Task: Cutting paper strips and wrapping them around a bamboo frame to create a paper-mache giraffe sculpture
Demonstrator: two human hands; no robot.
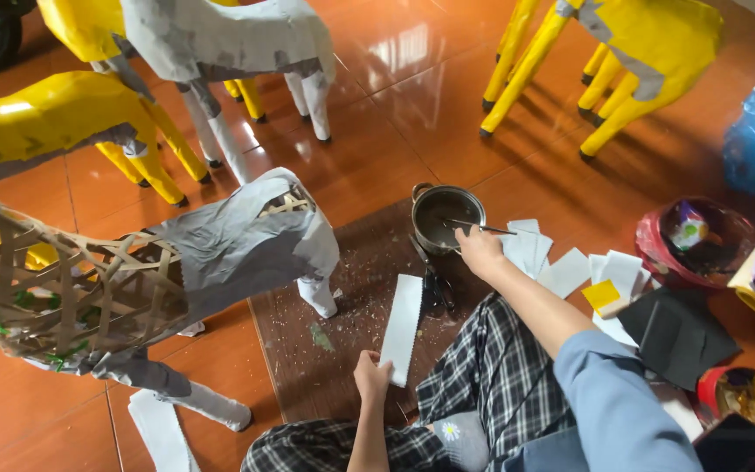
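Head view looks down at us seated on a red tiled floor [412,96], legs in checked trousers [491,376]. Our left hand [371,378] pinches the near end of a white paper strip [402,328], its grip clamped on the paper. This strip is long and narrow, plain white, with one long edge cut into small teeth; it lies stretched away from us over a dark brown mat [342,297] speckled with scraps. Our right hand [481,249] reaches to a small metal pot [447,216] at the far edge of the mat, fingers closed on a thin stick [482,229] that crosses the pot's rim. Inside, the pot looks grey and wet. Black scissors [434,284] lie on the mat between pot and strip. Loose white paper pieces [570,267] are scattered just right of our right hand, with a yellow piece [602,295] and a black sheet [675,332] beside them. A red bowl [692,249] stands further right. To the left stands a woven bamboo animal frame [72,288], partly covered with grey-white paper [238,240]. Yellow paper animals [648,52] stand further back on the floor
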